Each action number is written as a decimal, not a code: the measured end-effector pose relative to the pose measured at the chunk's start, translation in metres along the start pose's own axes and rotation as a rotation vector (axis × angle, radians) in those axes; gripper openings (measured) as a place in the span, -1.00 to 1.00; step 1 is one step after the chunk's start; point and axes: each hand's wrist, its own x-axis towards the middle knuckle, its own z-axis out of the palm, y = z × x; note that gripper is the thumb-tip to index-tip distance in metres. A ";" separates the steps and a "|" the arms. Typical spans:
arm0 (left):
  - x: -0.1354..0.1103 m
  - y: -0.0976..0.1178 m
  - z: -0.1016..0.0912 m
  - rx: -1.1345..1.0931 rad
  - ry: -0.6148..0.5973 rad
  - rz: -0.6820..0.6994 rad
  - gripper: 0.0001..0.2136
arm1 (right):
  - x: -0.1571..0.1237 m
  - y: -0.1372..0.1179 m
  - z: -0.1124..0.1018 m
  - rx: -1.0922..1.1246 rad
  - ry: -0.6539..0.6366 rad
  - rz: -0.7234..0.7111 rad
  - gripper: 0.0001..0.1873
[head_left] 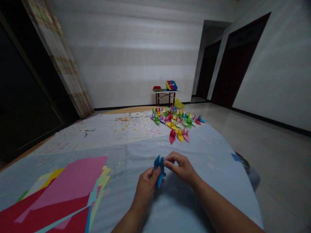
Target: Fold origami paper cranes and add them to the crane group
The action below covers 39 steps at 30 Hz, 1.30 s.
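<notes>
A blue folded paper crane is held above the cloth near the table's front, its wings still folded together and two points sticking up. My left hand grips its lower body between thumb and fingers. With thumb and index finger, my right hand pinches the crane's right upper point. Beyond my hands, a red paper crane, a yellow paper crane and a pink paper crane stand in a short row. Behind them is a dense group of many-coloured paper cranes.
Loose coloured paper sheets overlap at the left front. A light blue flowered cloth covers the round table, with a paler cloth farther back. Past the table, a small stand bears a colourful box. A stool is at the right.
</notes>
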 end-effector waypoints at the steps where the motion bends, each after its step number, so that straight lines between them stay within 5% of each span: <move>1: 0.000 0.000 0.000 -0.007 0.012 -0.001 -0.63 | 0.001 0.001 -0.001 0.039 -0.010 0.050 -0.73; 8: -0.003 0.003 0.002 0.046 -0.054 0.045 -0.60 | 0.006 0.019 -0.001 0.140 -0.118 0.328 -0.44; 21: -0.005 0.003 0.004 0.101 -0.044 0.045 -0.58 | 0.005 0.013 0.000 0.492 -0.222 0.361 -0.63; 39: -0.011 0.008 0.007 0.125 -0.052 -0.022 -0.62 | 0.006 0.024 0.005 0.364 -0.030 0.471 -0.67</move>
